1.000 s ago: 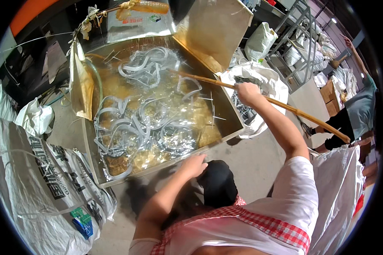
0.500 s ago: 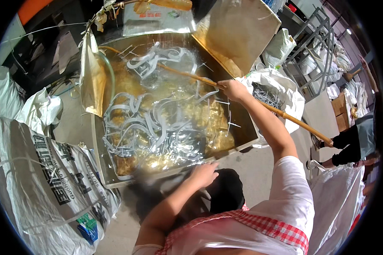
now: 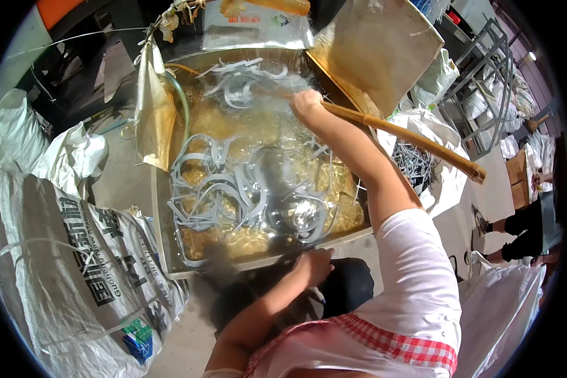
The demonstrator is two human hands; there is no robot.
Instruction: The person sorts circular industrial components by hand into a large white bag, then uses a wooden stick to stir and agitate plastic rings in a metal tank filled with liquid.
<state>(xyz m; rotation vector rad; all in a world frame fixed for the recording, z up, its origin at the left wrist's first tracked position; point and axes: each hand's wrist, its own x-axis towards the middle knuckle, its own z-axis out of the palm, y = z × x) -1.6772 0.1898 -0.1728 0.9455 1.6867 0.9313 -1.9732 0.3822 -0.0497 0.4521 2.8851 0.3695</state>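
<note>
My right hand is wrapped round a bamboo pole above the far part of a metal tank. The pole's thick end sticks out to the right over the tank's side, while its far end is lost in churning, splashing water. Pale grey, bendy strips lie tangled in the yellowish water nearer to me, and a smaller bunch of strips sits at the far side. My left hand rests by my knee, just outside the tank's near rim, its fingers loosely curled with nothing seen in them.
A white sack of thin grey pieces stands right of the tank. Large printed woven sacks fill the left side. A stained board leans at the far right corner. Another person's legs show at the right, near a metal rack.
My right hand has pushed the pole forward and left, deeper over the tank. The far strips are bunched smaller amid splashing. My left hand has hardly moved; the view has shifted slightly.
</note>
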